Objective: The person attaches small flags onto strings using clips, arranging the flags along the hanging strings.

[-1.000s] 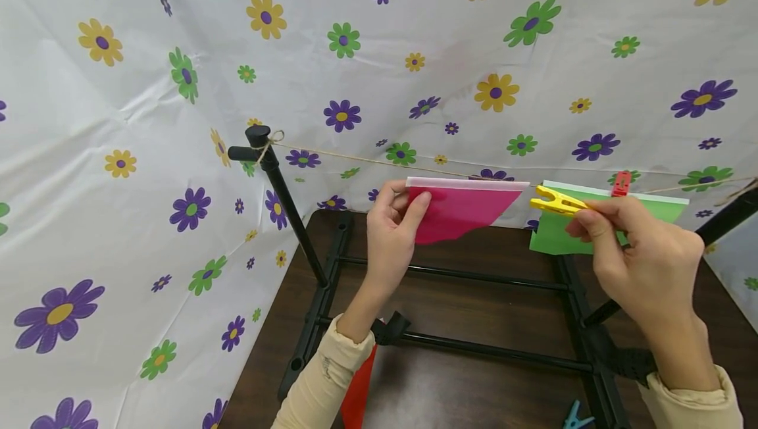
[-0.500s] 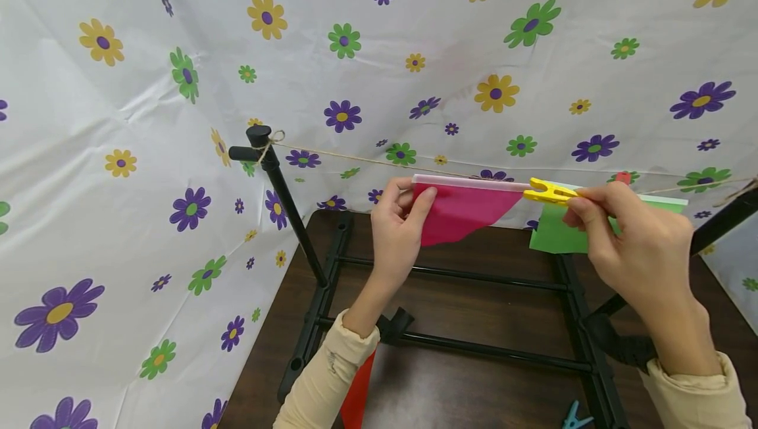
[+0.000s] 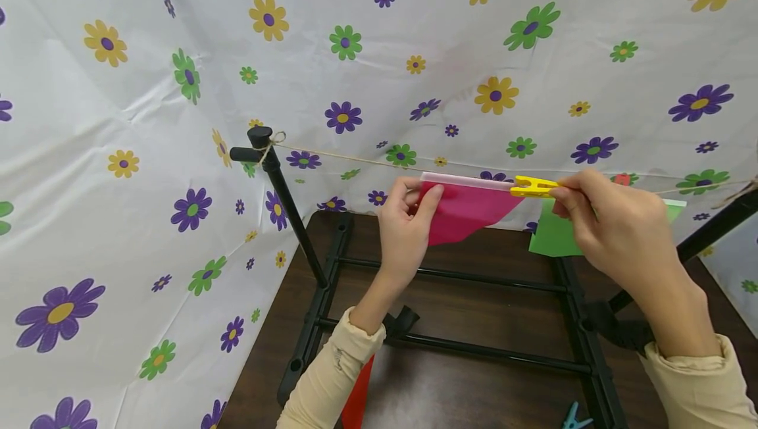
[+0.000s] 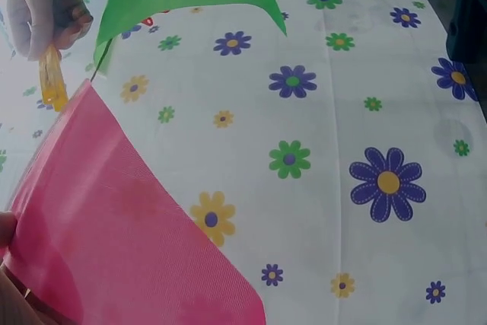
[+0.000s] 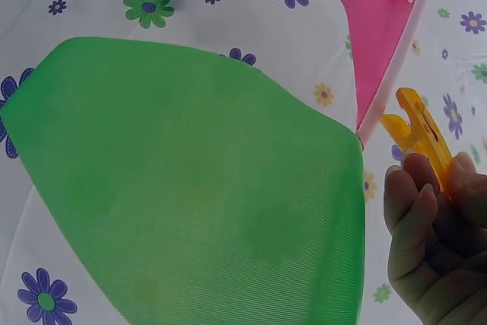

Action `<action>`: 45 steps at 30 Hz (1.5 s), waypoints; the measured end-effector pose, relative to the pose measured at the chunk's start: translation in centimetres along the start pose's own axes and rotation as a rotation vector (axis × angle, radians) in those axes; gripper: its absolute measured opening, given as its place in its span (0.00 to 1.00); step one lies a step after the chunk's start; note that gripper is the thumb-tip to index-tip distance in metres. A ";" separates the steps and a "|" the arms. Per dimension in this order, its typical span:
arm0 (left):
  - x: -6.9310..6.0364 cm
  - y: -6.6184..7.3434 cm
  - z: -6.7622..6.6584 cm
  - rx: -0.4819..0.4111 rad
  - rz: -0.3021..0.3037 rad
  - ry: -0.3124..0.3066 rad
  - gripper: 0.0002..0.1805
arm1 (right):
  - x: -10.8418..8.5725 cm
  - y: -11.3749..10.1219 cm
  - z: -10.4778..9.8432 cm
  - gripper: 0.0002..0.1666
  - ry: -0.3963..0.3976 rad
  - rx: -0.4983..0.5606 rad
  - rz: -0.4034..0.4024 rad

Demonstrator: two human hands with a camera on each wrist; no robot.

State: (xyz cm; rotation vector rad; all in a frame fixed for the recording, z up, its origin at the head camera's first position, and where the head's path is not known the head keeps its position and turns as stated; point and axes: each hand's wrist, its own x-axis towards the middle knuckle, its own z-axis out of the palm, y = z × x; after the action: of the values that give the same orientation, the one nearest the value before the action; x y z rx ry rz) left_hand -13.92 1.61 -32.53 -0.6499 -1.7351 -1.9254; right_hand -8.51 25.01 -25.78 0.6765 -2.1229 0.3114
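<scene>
- The pink flag [image 3: 470,212] hangs at the string's middle stretch, left of the green flag [image 3: 553,235]; it is bright, tapered toward its right corner, with a pale band along its top edge.
- Its fabric looks thin and finely ribbed; the green flag shares that ribbed texture.
- The yellow clothespin [image 3: 533,186], smooth and plastic-looking, has its tips parted just beside the pink flag's right corner.
- The left hand [image 3: 405,231] pinches the flag's top left corner, thumb on the near side.
- The right hand [image 3: 622,225], well apart from the left, pinches the clothespin's handles between thumb and fingers.
- The thin, twine-like string [image 3: 349,158] is knotted to a round black post [image 3: 290,218] at left.
- Farther right, a red clip [image 3: 622,179] shows behind the right hand.
- Below, black tubes [image 3: 485,350] cross a dark wood-grain table [image 3: 485,310]; a blue clothespin [image 3: 574,416] lies near.
- Beyond hangs a creased white flowered cloth [image 3: 379,41].
</scene>
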 end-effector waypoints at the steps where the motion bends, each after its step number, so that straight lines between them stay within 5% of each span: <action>1: 0.0 0.0 0.1 0.001 0.000 0.000 0.11 | 0.0 0.0 0.0 0.37 -0.008 0.001 -0.004; 10: 0.1 -0.3 0.3 0.012 0.011 0.011 0.11 | 0.8 0.4 0.0 0.36 -0.049 0.006 -0.032; 16: 0.1 -0.3 0.5 0.019 0.025 0.012 0.11 | 1.3 0.2 -0.1 0.06 -0.108 0.033 0.011; 18: 0.2 -0.3 0.5 0.017 0.023 0.012 0.10 | 1.4 0.1 -0.1 0.15 -0.122 0.039 0.024; 45: 0.2 -0.8 1.0 -0.014 0.038 -0.003 0.10 | 2.0 0.8 0.7 0.15 -0.228 0.095 -0.001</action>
State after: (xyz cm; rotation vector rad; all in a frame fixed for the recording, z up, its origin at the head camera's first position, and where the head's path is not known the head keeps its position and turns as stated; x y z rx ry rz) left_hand -14.53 2.70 -32.97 -0.6863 -1.7013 -1.9132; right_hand -10.36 24.63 -24.55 0.7997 -2.3355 0.3503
